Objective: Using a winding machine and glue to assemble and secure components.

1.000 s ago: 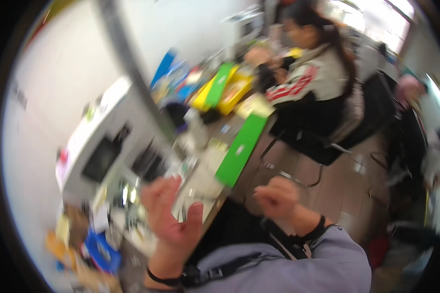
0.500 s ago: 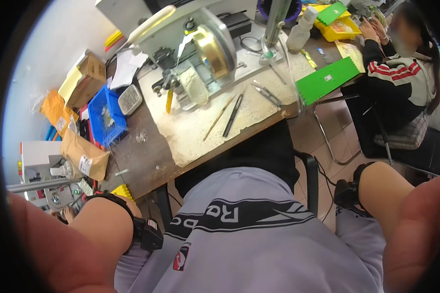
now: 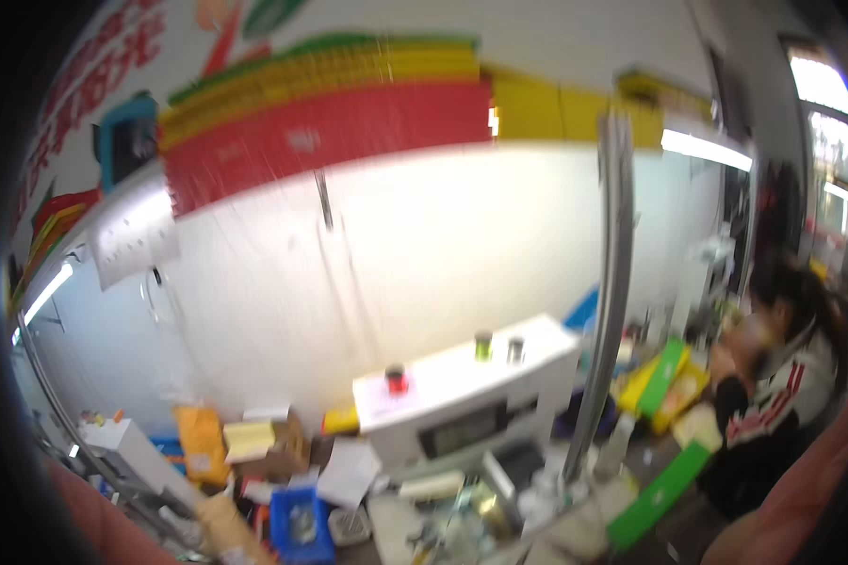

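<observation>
Close to the camera, my left hand [image 3: 104, 523] shows as a pinkish blur at the lower left rim, its fingers out of sight. My right hand [image 3: 806, 490] fills part of the lower right rim, and its fingers are hidden too. Whether either one holds anything cannot be seen. Beyond them lies the workbench with a blurred metal machine [image 3: 462, 513]. Behind it, a long white box [image 3: 471, 386] carries three small jars. A blue tray [image 3: 297, 541] and a small metal tin [image 3: 350, 525] sit left of the machine.
Red and yellow trays [image 3: 330, 122] are stacked on an overhead shelf. A metal post [image 3: 611, 282] rises from the bench. On the right are a green board [image 3: 660, 494], a yellow bin [image 3: 683, 381] and a seated person [image 3: 782, 395]. Cardboard [image 3: 287, 452] and an orange envelope [image 3: 201, 443] stand at left.
The view has swung up from my lap and bench top to the wall and overhead shelf, with motion blur. My hands stay at the two side rims; my forearms have left the picture.
</observation>
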